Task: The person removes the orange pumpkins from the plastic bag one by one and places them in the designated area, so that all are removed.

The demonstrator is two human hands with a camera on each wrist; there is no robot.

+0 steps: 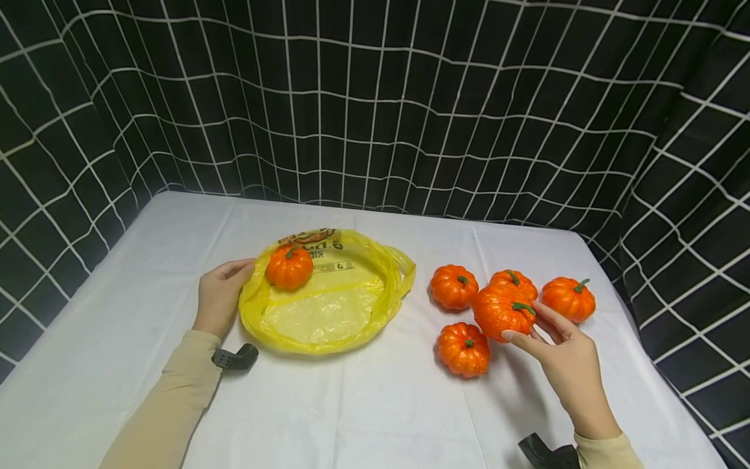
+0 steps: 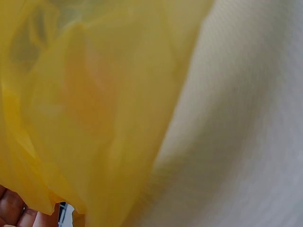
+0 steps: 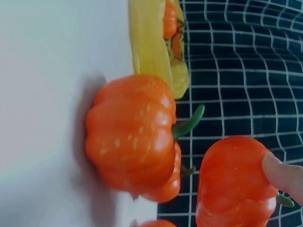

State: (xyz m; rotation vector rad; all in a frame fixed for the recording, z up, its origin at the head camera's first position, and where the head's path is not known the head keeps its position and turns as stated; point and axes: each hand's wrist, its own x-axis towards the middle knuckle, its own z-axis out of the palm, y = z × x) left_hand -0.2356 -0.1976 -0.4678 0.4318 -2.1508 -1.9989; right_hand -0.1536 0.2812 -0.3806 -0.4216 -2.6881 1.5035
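A yellow plastic bag [image 1: 321, 319] lies on the table with its mouth spread wide and its rim rolled. Inside it, at the left, sits one small orange pumpkin [image 1: 290, 267] with a green stem. My left hand [image 1: 221, 293] holds the bag's left rim; in the left wrist view its fingers [image 2: 10, 208] show at the lower corner, beside the yellow film. To the right, my right hand [image 1: 565, 361] grips another orange pumpkin [image 1: 500, 312] between thumb and fingers, raised above the table. The right wrist view shows the thumb [image 3: 283, 177] pressed on this pumpkin's side.
Several more pumpkins stand around the held one: one at the left [image 1: 454, 286], one in front [image 1: 464, 350], one partly hidden behind [image 1: 515, 283] and one at the right [image 1: 568, 299]. A white cloth [image 1: 387, 404] covers the table. Black white-gridded curtains [image 1: 363, 117] enclose its back and sides.
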